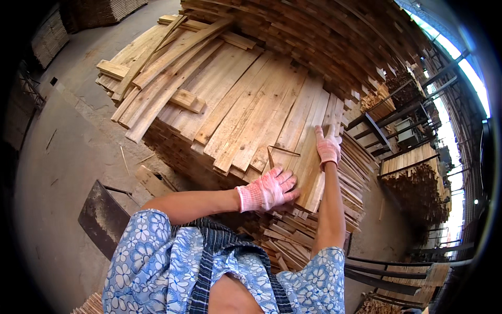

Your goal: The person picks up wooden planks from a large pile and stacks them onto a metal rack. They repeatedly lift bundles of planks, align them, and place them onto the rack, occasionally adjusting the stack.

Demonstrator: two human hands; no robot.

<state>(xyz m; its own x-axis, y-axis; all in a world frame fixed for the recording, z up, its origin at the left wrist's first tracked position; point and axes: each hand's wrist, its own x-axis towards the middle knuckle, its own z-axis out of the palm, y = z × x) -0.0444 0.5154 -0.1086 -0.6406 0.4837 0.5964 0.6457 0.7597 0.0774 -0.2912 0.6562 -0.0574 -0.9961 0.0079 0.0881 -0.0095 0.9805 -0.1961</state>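
Note:
A broad layer of pale wooden boards (261,112) lies side by side on top of a stack in front of me. My left hand (269,189), in a pink-and-white knit glove, rests at the near ends of the boards with its fingers apart. A thin, dark bent strip (285,150) lies just beyond it, one end reaching the glove; whether the hand touches it I cannot tell. Farther right, my right hand (328,145), gloved alike, grips the right edge of a long wooden board (312,175), thumb on top and fingers partly hidden over its side.
Loose planks (172,78) lie crosswise at the layer's far left. Behind rises a tall wall of stacked timber (314,36). Narrow sticks (350,183) are heaped along the right side. A dark flat panel (104,217) stands on the concrete floor (68,157) at left; metal racks (376,128) stand right.

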